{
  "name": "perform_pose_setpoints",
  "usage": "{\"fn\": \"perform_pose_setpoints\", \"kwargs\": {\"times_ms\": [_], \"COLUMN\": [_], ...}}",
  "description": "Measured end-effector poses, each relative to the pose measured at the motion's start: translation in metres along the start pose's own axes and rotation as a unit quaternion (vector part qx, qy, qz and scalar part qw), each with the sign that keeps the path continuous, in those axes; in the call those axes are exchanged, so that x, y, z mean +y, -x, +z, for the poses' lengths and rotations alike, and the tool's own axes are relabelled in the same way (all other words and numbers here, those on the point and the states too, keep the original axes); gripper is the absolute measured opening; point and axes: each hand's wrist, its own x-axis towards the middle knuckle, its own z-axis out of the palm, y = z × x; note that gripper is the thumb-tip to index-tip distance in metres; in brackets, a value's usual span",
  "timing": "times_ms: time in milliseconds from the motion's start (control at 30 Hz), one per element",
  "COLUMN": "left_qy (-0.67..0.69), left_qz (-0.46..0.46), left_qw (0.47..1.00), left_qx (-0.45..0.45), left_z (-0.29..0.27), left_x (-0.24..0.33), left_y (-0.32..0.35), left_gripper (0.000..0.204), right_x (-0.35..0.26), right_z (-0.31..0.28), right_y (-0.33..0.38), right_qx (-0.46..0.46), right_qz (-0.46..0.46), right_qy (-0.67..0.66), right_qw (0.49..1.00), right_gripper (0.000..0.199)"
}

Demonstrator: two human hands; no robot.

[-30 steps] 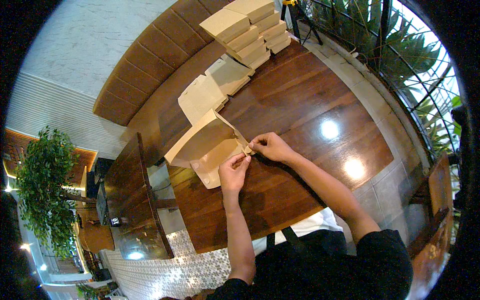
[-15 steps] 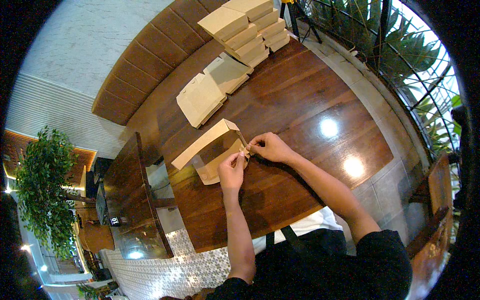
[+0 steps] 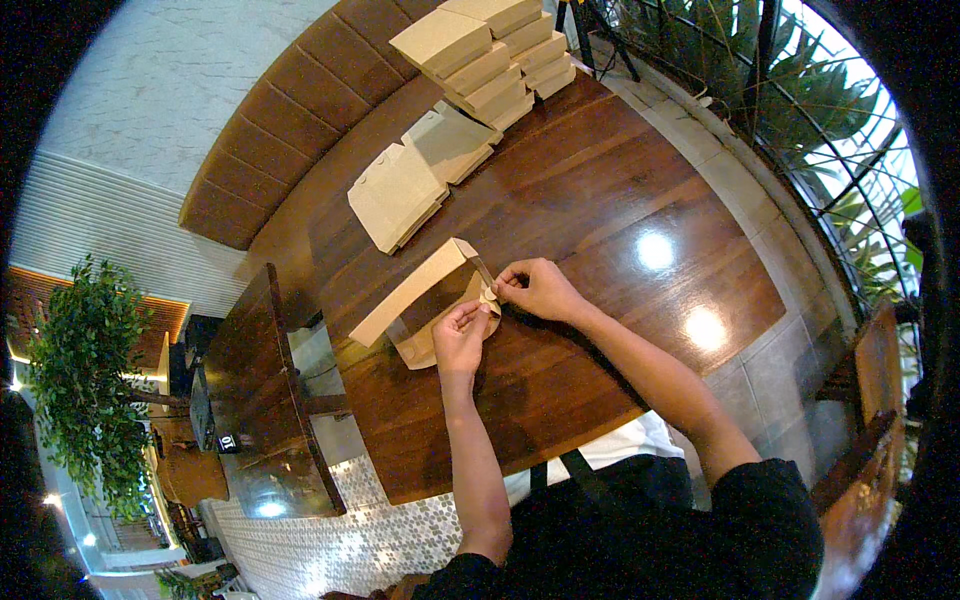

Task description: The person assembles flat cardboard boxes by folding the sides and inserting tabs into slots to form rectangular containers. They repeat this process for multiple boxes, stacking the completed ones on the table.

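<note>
A brown cardboard box, partly folded up, stands on the dark wooden table in front of me. Its raised panel has a large window through which dark wood shows. At the box's right corner my left hand is closed, thumb and finger pinching the cardboard edge. Against the same corner, from the right side, my right hand pinches a small flap. The fingertips of both hands almost meet there and hide part of the corner fold.
Beyond the box lie flat cardboard blanks in two piles. Behind them rise stacks of folded boxes, beside a brown padded bench. A second wooden table stands to the left, a wooden chair to the right.
Both hands stay at the box's right corner, their fingers shifting slightly around the flap. The box's raised panel has moved a little to the right. The view has shifted slightly.
</note>
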Motion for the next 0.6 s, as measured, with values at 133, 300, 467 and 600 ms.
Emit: {"fn": "perform_pose_setpoints", "kwargs": {"times_ms": [133, 300, 467, 600], "left_qy": [0.026, 0.008, 0.001, 0.007], "left_qz": [0.012, -0.003, 0.021, 0.030], "left_qw": [1.000, 1.000, 1.000, 1.000], "left_qx": [-0.007, 0.007, 0.006, 0.005], "left_z": [-0.001, -0.002, -0.001, 0.000], "left_x": [-0.002, 0.000, -0.003, -0.007], "left_y": [-0.002, 0.000, -0.002, -0.004], "left_gripper": [0.031, 0.033, 0.031, 0.030], "right_x": [0.002, 0.004, -0.004, -0.010], "right_z": [-0.002, -0.002, -0.004, -0.005], "right_y": [-0.002, -0.002, 0.002, 0.003], "right_qx": [-0.012, -0.029, -0.018, 0.003], "right_qz": [-0.019, -0.022, -0.030, -0.034], "right_qy": [-0.018, -0.045, -0.016, -0.018], "right_qw": [1.000, 0.998, 0.999, 0.999], "right_gripper": [0.029, 0.026, 0.020, 0.020]}}
